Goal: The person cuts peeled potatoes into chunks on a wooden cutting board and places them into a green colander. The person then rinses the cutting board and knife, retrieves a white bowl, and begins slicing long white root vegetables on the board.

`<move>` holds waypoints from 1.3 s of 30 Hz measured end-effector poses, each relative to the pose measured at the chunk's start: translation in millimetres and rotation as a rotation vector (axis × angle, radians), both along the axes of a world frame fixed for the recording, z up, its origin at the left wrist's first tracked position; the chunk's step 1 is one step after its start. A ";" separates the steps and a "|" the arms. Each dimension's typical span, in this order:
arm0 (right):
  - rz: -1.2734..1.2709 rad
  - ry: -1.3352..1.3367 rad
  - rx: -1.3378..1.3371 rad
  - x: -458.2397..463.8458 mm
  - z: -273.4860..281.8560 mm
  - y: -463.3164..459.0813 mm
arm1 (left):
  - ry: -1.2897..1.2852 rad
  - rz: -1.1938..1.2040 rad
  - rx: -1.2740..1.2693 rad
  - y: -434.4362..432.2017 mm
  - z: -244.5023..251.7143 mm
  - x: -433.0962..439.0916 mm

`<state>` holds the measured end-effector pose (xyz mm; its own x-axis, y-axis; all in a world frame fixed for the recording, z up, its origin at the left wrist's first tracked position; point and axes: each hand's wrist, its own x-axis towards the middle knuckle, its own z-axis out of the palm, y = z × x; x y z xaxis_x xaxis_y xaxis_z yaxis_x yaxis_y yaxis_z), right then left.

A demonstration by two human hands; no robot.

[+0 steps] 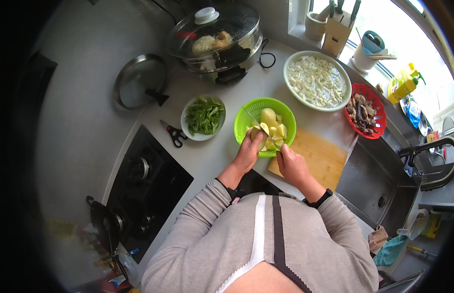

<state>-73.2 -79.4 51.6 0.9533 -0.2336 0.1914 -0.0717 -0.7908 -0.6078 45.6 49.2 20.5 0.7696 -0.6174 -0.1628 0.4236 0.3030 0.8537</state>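
My left hand [247, 152] holds a peeled potato [258, 137] over the near left part of a green plastic colander [290, 117]. My right hand [293, 165] grips the handle of a knife [251, 116], whose blade lies at the potato, pointing away to the upper left. Potato chunks [280, 130] and a larger whole-looking peeled potato [268, 116] rest in the colander. A wooden cutting board [316, 157] lies to the right, partly behind my right hand. The cut face at the blade is partly hidden by my fingers.
Left of the colander are a plate of green peppers or leaves [205, 116] and scissors [174, 136]. Beyond stands an electric steamer [216, 40]. A bowl of cauliflower [316, 82], a red bowl of meat [365, 111] and a sink [373, 183] lie rightward. A black hob [153, 179] is left.
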 end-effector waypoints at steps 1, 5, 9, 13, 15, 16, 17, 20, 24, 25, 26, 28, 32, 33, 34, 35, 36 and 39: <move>-0.001 0.057 0.018 -4.9 -1.8 2.1 | 0.036 0.007 0.067 4.0 -0.8 -3.3; -0.010 0.030 0.398 -4.8 -5.8 -0.8 | 0.076 -0.044 -0.008 8.9 -0.6 -0.9; -0.075 -0.027 0.552 -1.4 -9.9 0.0 | 0.095 -0.061 -0.066 5.9 2.1 -1.4; -0.105 -0.004 0.577 -3.5 -16.6 -3.5 | 0.096 0.002 -0.032 4.6 3.6 0.6; -0.095 -0.029 0.555 -5.1 -18.3 -4.9 | 0.122 0.040 -0.061 5.9 3.6 2.1; -0.085 -0.058 0.548 -5.7 -17.9 -5.1 | 0.120 0.031 -0.049 6.3 3.5 2.4; -0.075 -0.088 0.542 -6.1 -16.6 -4.9 | 0.104 0.037 -0.041 6.7 3.3 2.5; -0.067 0.022 0.421 -6.9 -6.1 -4.4 | 0.103 0.029 -0.007 7.7 3.4 3.0; -0.047 -0.199 0.262 -9.6 12.9 -5.7 | 0.086 0.039 -0.008 6.8 4.4 1.6; -0.052 -0.241 0.257 -10.4 15.6 -5.5 | 0.098 0.052 0.013 6.2 4.6 0.5; -0.054 -0.287 0.250 -10.2 16.9 -4.7 | 0.098 0.057 0.001 5.5 4.7 -0.5; -0.011 -0.117 0.086 -7.7 14.4 0.2 | 0.097 0.057 -0.019 3.2 4.5 -2.5; -0.037 0.017 0.012 -7.2 0.7 9.9 | 0.077 0.072 -0.008 1.8 3.8 -6.6; -0.054 0.044 0.004 -9.2 -2.1 11.9 | 0.076 0.089 0.014 3.2 3.8 -7.9; -0.034 0.021 0.045 -12.4 -4.9 14.3 | 0.068 0.076 -0.001 3.8 3.7 -7.0; -0.027 0.024 0.076 -13.3 -7.1 13.4 | 0.062 0.062 0.003 5.5 3.1 -8.2; -0.021 -0.001 0.098 -12.1 -9.0 10.7 | 0.063 0.062 0.002 5.1 2.5 -6.4; -0.009 0.031 0.276 -11.6 -13.1 8.3 | 0.084 0.037 -0.011 6.8 1.0 -5.4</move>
